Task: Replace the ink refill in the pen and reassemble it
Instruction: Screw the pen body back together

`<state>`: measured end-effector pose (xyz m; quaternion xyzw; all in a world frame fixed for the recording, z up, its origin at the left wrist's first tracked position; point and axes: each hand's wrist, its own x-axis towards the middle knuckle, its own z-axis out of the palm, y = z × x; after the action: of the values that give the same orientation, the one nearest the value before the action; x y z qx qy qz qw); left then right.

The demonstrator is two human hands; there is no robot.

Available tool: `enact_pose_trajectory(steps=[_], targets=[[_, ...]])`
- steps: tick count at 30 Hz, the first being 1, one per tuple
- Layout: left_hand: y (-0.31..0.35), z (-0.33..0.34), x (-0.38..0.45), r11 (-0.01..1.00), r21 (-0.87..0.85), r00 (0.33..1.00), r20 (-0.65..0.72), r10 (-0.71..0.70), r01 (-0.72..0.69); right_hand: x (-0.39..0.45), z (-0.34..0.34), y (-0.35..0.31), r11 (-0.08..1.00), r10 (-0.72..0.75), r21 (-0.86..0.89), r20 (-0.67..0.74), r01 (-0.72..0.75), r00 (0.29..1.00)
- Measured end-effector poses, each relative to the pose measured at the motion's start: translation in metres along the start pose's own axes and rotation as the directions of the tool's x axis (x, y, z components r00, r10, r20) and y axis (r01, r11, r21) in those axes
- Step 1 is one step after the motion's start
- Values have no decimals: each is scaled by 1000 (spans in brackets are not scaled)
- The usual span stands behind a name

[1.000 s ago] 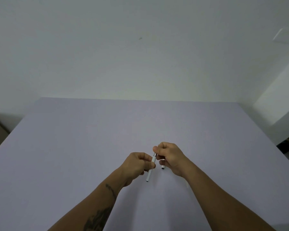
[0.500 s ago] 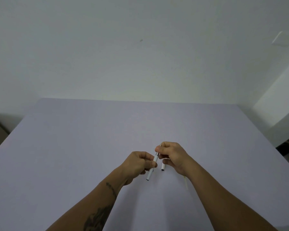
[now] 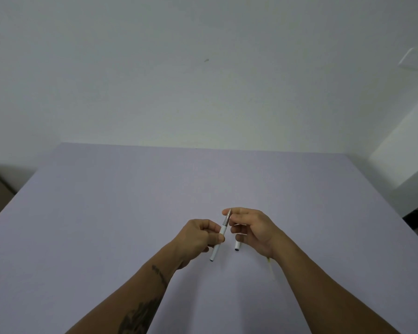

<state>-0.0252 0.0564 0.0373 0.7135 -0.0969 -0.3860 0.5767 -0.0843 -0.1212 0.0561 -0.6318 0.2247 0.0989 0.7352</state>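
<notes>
Gripping pen and cap, both hands hang above the table, right wrist hiding a yellow strip.

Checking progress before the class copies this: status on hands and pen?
Left hand grips white pen barrel. Right hand at its metal tip, holding cap. Nothing obstructing.

Left hand grips pen; right hand at tip.

The right hand covers most of the white cap; only its open end shows below the curled fingers. A thin yellowish strip, perhaps the old refill, runs under the right wrist, mostly hidden. Both forearms are cut off by the bottom edge.
</notes>
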Motion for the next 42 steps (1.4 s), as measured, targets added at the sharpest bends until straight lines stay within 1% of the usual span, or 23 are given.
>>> enact_pose_trajectory(steps=[4, 9, 13, 17, 21, 24, 28, 32, 36, 38, 40, 42], targets=[[-1, 2, 1, 1000, -2, 1000, 6, -6, 6, 1, -2, 0, 1000, 2, -23, 24, -2, 1000], [0, 6, 3, 1000, 16, 1000, -8, 10, -10, 4, 4, 2, 993, -51, -113, -56, 45, 997], [-1, 8, 4, 998, 47, 999, -40, 31, -29, 7, 7, 5, 993, -67, -105, -80, 58, 995], [-1, 6, 4, 999, 49, 999, -33, 24, -22, 3, 6, 4, 993, -63, -105, -30, 59, 998], [-1, 2, 5, 999, 28, 999, -28, 18, -18, 1, -2, 3, 999, -40, -11, 32, 40, 999], [-3, 1, 5, 1000, 13, 1000, -19, 11, -11, 2, -3, 3, 999, -34, -8, 52, 35, 998], [-4, 1, 4, 1000, 11, 1000, -21, 8, -8, 3, 0, 3, 998, -43, -52, 21, 44, 999], [-5, 0, 3, 998, 55, 999, -48, 26, -23, 4, 6, 5, 994, -50, -93, -17, 49, 999], [-6, 2, 2, 995, 101, 996, -82, 36, -28, 7, 14, 9, 988, -86, -132, -76, 76, 993], [-6, 2, 1, 995, 96, 997, -75, 27, -20, 7, 16, 10, 985, -110, -142, -94, 96, 989], [-5, 0, 0, 997, 71, 999, -49, 17, -14, 6, 15, 10, 986, -110, -133, -89, 97, 990], [-4, -2, -2, 999, 51, 1000, -20, 14, -13, 4, 12, 9, 992, -87, -97, -51, 81, 995]])
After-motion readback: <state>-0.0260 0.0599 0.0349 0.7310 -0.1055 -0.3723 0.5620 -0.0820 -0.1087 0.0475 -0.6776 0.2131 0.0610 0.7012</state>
